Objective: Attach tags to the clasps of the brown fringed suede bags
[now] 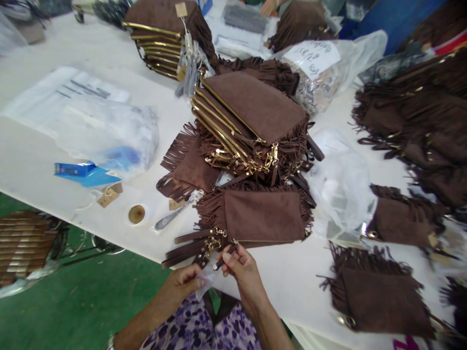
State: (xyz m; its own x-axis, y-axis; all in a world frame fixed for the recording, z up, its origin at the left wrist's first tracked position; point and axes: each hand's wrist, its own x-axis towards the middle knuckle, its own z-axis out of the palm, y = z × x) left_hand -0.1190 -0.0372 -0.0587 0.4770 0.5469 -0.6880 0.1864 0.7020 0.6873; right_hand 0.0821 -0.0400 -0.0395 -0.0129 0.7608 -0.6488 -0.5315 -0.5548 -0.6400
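Observation:
At the table's front edge, my left hand (185,280) is closed, pinching a small piece of clear plastic (207,281). Just to its right, my right hand (241,266) grips a short dark brown strap (221,262) between thumb and fingers. Right behind the hands lies a brown fringed pouch (263,214). Several brown wrist straps (184,249) with gold clasps (215,241) stick out from its left corner, close to my left hand. Farther back rises a pile of brown pouches (251,104) with gold zippers. A smaller fringed pouch (197,167) lies left of that pile.
A small round container (136,214) and a grey tool-like item (171,217) lie left of the pouches. Plastic bags (109,126) cover the left side. More fringed pouches (383,301) and clear plastic (339,180) lie right. Another person's hand (269,7) shows at the back.

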